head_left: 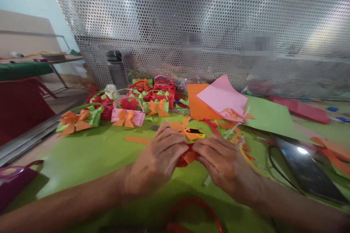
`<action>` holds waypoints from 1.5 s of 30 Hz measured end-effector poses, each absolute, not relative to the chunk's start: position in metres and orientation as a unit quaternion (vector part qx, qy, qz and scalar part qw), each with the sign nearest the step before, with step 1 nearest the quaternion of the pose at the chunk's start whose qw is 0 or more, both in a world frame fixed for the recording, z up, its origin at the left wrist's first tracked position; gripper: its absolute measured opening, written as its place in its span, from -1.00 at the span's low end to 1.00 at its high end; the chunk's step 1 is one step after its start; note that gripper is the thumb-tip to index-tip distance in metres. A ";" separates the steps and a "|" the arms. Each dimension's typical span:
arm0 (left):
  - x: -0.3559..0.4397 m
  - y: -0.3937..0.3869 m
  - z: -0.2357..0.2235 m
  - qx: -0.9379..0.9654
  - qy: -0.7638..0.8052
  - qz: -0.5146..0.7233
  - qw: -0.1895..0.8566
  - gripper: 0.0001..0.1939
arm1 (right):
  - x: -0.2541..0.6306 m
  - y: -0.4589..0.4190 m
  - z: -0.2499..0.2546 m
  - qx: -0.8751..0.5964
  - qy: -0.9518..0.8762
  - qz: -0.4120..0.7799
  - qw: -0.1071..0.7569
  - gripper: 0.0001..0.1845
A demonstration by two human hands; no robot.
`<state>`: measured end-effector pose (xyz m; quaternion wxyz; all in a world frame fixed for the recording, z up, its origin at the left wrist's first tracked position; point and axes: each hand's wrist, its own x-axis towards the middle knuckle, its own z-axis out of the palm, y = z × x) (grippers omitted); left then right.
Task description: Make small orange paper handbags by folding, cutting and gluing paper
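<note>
Between both hands is a small folded piece of red and orange paper [189, 156], partly covered by the fingers. My left hand [161, 156] pinches its left side, and my right hand [224, 164] pinches the right. Just beyond the fingers lies an orange paper bow [181, 128], beside a yellow-and-black cutter [197, 133]. An orange paper strip [136, 139] rests to the left of my left hand. Close to me, below the hands, a red curved strip [202, 204] is blurred at the frame's bottom.
Small paper baskets with bows [128, 116] stand in a group at the back left, before a grey bottle [117, 72]. Pink [222, 96] and green sheets [269, 116] lie back right. A dark phone-like slab [308, 167] is at right, a purple object [16, 184] at left.
</note>
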<state>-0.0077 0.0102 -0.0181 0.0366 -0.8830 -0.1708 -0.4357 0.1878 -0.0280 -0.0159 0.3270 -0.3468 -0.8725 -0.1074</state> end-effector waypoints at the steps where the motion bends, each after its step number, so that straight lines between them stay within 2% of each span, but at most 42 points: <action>1: -0.008 0.010 -0.018 -0.885 -0.163 -0.435 0.035 -0.81 | 0.188 -0.028 -0.016 -0.350 -0.872 -0.107 0.324 -0.86; 8: -0.009 0.009 -0.021 -0.885 -0.145 -0.441 0.036 -0.80 | 0.187 -0.029 -0.016 -0.364 -0.869 -0.095 0.323 -0.88; 26: -0.006 0.006 -0.027 -0.875 -0.155 -0.456 -0.049 -0.78 | 0.188 -0.026 -0.023 -0.379 -0.859 -0.095 0.332 -0.89; 45: -0.007 0.007 -0.030 -0.878 -0.180 -0.441 -0.040 -0.80 | 0.187 -0.026 -0.028 -0.364 -0.868 -0.099 0.324 -0.92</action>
